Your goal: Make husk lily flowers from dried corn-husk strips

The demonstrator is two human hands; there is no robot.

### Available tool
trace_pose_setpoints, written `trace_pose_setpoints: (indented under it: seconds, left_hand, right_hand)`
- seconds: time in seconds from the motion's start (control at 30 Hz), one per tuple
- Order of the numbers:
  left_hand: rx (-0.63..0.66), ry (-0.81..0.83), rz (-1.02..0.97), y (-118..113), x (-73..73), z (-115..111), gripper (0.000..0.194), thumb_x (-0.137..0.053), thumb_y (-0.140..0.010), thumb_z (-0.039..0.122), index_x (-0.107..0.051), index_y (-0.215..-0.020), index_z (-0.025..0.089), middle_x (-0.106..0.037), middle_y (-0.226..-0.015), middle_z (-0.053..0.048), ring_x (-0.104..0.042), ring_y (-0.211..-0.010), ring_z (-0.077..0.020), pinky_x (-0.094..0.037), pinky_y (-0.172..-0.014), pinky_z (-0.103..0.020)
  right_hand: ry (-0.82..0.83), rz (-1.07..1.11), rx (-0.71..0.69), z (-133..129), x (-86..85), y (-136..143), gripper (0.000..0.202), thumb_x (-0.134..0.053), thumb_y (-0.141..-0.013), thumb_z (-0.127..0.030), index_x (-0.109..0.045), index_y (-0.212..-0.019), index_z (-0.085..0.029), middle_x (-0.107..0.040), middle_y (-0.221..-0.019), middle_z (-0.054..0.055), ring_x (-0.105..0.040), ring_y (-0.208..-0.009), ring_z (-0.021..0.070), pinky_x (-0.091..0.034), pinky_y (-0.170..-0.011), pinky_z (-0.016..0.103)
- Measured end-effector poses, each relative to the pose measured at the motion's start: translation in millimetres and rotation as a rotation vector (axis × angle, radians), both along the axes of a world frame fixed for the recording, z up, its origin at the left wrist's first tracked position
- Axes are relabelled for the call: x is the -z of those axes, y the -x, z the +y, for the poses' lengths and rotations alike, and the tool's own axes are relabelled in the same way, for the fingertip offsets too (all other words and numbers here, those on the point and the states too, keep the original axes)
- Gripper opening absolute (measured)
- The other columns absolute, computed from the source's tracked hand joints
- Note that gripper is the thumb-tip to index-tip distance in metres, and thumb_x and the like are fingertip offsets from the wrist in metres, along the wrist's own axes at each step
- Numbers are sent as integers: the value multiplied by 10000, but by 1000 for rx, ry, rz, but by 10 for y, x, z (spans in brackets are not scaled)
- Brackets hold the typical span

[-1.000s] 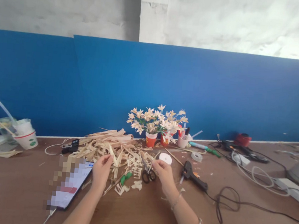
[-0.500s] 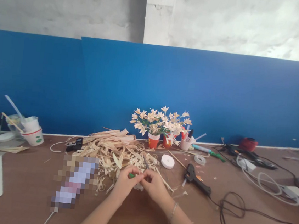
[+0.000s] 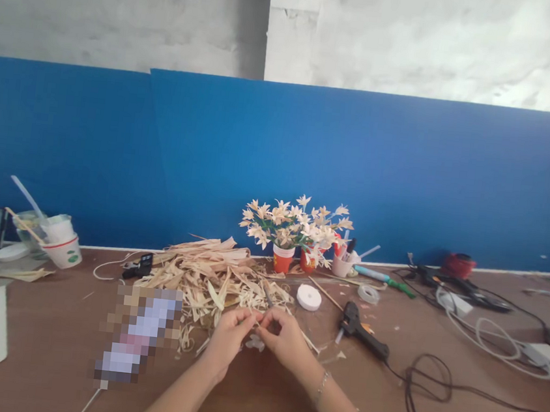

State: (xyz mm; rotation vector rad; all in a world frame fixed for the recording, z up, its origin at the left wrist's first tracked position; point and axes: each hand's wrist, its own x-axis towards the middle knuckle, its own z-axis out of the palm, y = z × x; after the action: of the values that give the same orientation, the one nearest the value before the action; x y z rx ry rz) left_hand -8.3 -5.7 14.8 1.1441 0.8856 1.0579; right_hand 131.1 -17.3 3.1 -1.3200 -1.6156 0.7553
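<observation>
Pale sliver (image 3: 257, 323) at fingertips, pinched by left hand (image 3: 233, 336) and right hand (image 3: 285, 342); dry-strip pile (image 3: 214, 266) far-left.

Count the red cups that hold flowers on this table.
2. One red cup stands near the blue panel, under the blooms; the other cup is just right of it, partly covered by drooping flowers. Any cup fully behind them would be hidden.

left hand (image 3: 229, 340), right hand (image 3: 286, 343) now close together (well apart earlier)
</observation>
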Motion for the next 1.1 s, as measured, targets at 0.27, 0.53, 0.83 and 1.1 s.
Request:
trace_pose_setpoints:
  seconds: [0.27,0.53,0.83,1.1]
  left_hand:
    - [-139,97,-183,90,90,125,261,-736,-609,356,-670,-680,114,-599,-637,-10,-445,-516,-60,-321,-467,-171]
    - [-151,274,-375,112,55,157,239,-754,-591,298,-614,-684,128,-616,-789,-20,-376,-441,2,-185,-339,-120]
    - [-92,183,-263,77,41,90,278,-746,-613,375,-587,-645,150,-465,-558,60,-418,-498,-35,-285,-426,-133]
    - [-67,110,-263,5,18,25,330,-731,-636,386,-508,-572,151,-458,-561,57,-397,-454,-35,-254,-406,-163]
  right_hand:
    - [38,44,-3,-27,-45,19,49,-554,-702,-201,-559,-666,-169,-560,-598,-14,-489,-552,120,-387,-528,220]
    - [-345,-95,-6,-106,-115,18,121,-503,-795,-201,-583,-705,-191,-572,-703,25,-508,-698,156,-390,-676,269]
    - [106,321,-95,-72,-81,60,414,-506,-769,-567,-603,-851,-173,-616,-734,26,-545,-649,149,-430,-597,254]
    - [304,436,-145,-55,-38,107,688,-252,-809,-695,-622,-592,-157,-523,-468,9,-461,-424,97,-332,-441,212]
